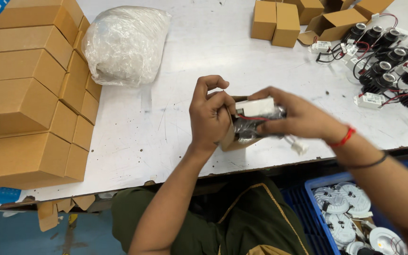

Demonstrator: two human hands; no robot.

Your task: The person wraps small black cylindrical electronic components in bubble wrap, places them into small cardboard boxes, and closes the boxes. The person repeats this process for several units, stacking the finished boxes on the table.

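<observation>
Brown cardboard frames the scene: over a scuffed white table (pixel 175 123), a person's left hand (pixel 209 115) curls around the open mouth of a small carton (pixel 230 140), thumb and fingers pinching its flap. The right hand (pixel 293 117) closes over a plastic-wrapped black light fitting (pixel 251 123) with a white driver box (pixel 255 106) and red wire, held partly inside the carton. Stacked cartons (pixel 24 89) stand at left beside a clear plastic bag (pixel 126 45). More black fittings (pixel 388 61) lie at right; a blue crate (pixel 317 208) holds white discs.
</observation>
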